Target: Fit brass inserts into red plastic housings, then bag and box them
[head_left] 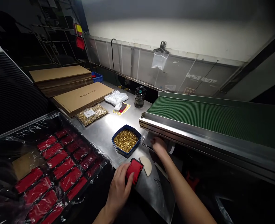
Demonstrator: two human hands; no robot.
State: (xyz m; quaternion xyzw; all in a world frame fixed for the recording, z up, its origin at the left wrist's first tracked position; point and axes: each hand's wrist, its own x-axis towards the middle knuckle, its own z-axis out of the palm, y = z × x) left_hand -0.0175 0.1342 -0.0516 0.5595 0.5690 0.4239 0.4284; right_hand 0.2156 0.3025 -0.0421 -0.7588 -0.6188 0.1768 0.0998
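Observation:
My left hand point(119, 183) is wrapped round the edge of a flat red part with a black rim point(135, 169), at the table's near edge. Beneath the conveyor's side, my right hand point(159, 145) reaches into or over a clear shallow tray point(148, 139). Its fingers are curled, and whatever they may hold is hidden. Between the hands lies a pale half-round piece point(146, 165). A blue bin point(126, 153) full of small brass-coloured pieces point(125, 140) stands just beyond the red part. Near my right forearm is a small metal item point(157, 181), too small to name.
A green conveyor belt point(198, 115) runs along the right. At the left, a plastic-lined crate point(97, 155) holds several red parts point(58, 160). Farther back are stacked cardboard point(83, 96), a bag of brass-coloured pieces point(92, 114), white plastic bags point(116, 97) and a dark bottle point(140, 97).

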